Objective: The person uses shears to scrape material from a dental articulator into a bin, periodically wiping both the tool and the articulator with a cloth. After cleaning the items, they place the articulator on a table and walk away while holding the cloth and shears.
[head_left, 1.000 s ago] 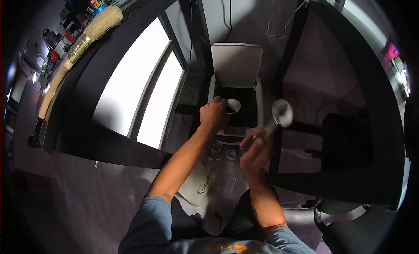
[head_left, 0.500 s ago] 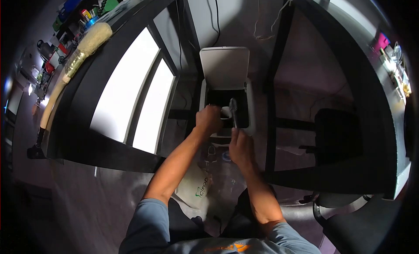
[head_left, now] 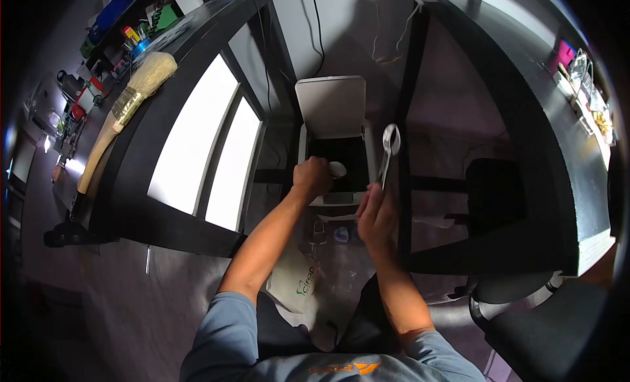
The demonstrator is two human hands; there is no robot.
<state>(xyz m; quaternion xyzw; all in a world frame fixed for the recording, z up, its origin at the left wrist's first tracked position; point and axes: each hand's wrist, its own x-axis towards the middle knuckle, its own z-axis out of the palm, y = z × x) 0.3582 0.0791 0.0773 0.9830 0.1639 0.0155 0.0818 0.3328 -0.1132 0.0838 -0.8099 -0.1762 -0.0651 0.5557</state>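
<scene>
My left hand (head_left: 313,176) is closed at the side of a small white cup (head_left: 338,170), over the opening of a white bin (head_left: 304,149). What the cup contains is too small to make out. To its right, my right hand (head_left: 378,214) grips the handle of a shiny metal spoon (head_left: 390,142), its bowl pointing up beyond the bin's right rim. The bin's lid (head_left: 331,106) stands raised at the back, and its inside is dark.
Black-framed tables flank me, with white panels (head_left: 193,139) on the left one. A brush (head_left: 125,106) lies along the left tabletop. A printed bag (head_left: 289,283) sits on the floor before my legs. A black chair (head_left: 551,323) stands at the lower right.
My right hand has moved right and lifted the spoon away from beside the cup, past the bin's right edge. My left hand stays by the cup. The view has shifted slightly.
</scene>
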